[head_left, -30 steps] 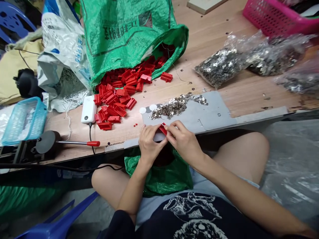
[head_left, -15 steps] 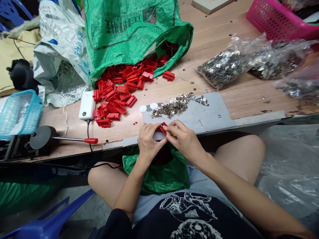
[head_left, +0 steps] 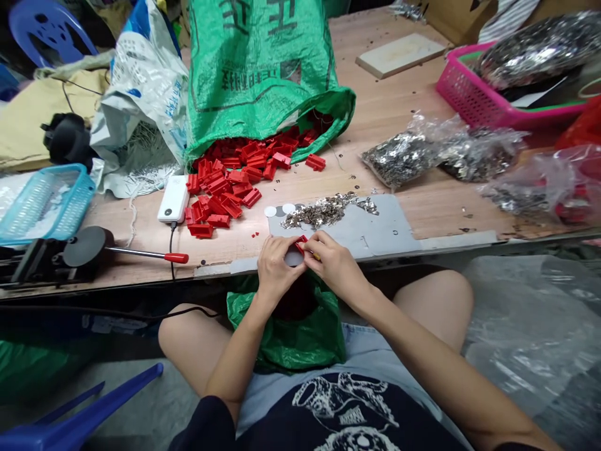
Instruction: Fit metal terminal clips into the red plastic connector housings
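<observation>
Holds red plastic housing (head_left: 301,243) at bowed fingertips of left hand (head_left: 275,266), over grey mat (head_left: 381,230); apparently pinches slim yellow tool (head_left: 317,256) in tight-curled right hand (head_left: 334,261). Could let the tool slip by over-pressing or misangling, nicking the left.

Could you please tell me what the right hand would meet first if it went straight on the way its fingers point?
The right hand would most likely meet the red part at its fingertips first, then the left hand just beyond; one view leaves the exact depth unclear.
</observation>
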The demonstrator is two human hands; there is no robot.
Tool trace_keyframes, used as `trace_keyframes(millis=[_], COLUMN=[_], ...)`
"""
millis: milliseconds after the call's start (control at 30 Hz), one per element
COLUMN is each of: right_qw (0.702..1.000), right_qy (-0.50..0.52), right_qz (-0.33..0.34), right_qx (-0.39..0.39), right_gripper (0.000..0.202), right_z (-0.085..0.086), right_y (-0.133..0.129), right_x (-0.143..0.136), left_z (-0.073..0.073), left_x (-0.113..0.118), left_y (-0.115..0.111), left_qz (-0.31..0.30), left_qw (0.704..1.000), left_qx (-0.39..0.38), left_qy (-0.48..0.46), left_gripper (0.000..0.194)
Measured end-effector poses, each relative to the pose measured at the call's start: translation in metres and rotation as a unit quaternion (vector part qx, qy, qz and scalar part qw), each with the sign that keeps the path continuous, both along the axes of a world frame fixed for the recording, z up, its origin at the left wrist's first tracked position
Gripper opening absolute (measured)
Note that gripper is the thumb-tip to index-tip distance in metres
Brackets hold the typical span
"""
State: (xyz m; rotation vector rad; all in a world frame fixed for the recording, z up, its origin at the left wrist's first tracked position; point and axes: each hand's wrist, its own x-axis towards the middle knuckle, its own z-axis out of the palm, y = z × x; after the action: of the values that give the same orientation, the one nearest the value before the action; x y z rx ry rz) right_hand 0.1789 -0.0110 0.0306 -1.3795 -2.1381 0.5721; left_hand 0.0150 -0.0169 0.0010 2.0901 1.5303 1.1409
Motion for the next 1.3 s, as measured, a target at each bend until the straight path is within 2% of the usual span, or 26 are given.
trace_keyframes(millis=[133, 267, 300, 367, 433, 500, 633, 767, 900, 1033, 1200, 1300], right_qw=[1.000, 0.994, 0.991, 0.981, 0.970, 0.967, 0.983, 0.990, 0.991, 0.991, 0.996, 0.998], right_qy=[-0.009, 0.102, 0.128, 0.154, 0.139, 0.097, 0.021, -0.011, -0.045, -0.060, -0.025, 0.010], right_qz=[-0.010, -0.006, -0.025, -0.105, -0.192, -0.228, -0.170, -0.127, -0.123, -0.118, -0.085, -0.066], right_qx=[-0.009, 0.022, 0.036, 0.056, 0.058, 0.053, 0.061, 0.057, 0.040, 0.028, 0.018, 0.019], right_gripper=[0.017, 0.026, 0.028, 0.028, 0.027, 0.028, 0.014, 0.009, 0.008, 0.008, 0.009, 0.013], right_z=[0.002, -0.003, -0.005, -0.009, -0.012, -0.013, -0.014, -0.018, -0.019, -0.017, -0.019, -0.020], right_y=[0.000, -0.011, -0.014, -0.019, -0.016, -0.005, 0.029, 0.051, 0.056, 0.060, 0.067, 0.069], right_x=[-0.002, 0.007, 0.012, 0.025, 0.040, 0.055, 0.068, 0.060, 0.054, 0.060, 0.075, 0.082], left_z=[0.001, 0.004, 0.006, 0.009, 0.012, 0.012, 0.006, 0.002, 0.004, 0.006, 0.010, 0.014], left_x=[0.001, 0.001, 0.000, -0.005, -0.010, -0.013, -0.011, -0.006, -0.003, -0.002, -0.012, -0.019], left_y=[-0.001, -0.003, -0.004, -0.006, -0.006, -0.004, 0.001, 0.006, 0.007, 0.008, 0.008, 0.004], left_qz=[0.002, 0.002, 0.002, 0.008, 0.023, 0.046, 0.092, 0.113, 0.137, 0.138, 0.155, 0.129], left_qw=[1.000, 1.000, 1.000, 1.000, 0.999, 0.998, 0.996, 0.994, 0.990, 0.989, 0.987, 0.991], left_qx=[0.003, 0.012, 0.012, 0.012, 0.007, -0.001, 0.001, 0.003, -0.022, -0.042, -0.022, -0.039], left_qy=[0.002, 0.001, -0.006, -0.027, -0.046, -0.047, -0.014, 0.006, -0.031, -0.021, 0.030, 0.015], left_gripper=[0.037, 0.044, 0.046, 0.045, 0.031, 0.019, 0.037, 0.034, 0.021, 0.026, 0.027, 0.029])
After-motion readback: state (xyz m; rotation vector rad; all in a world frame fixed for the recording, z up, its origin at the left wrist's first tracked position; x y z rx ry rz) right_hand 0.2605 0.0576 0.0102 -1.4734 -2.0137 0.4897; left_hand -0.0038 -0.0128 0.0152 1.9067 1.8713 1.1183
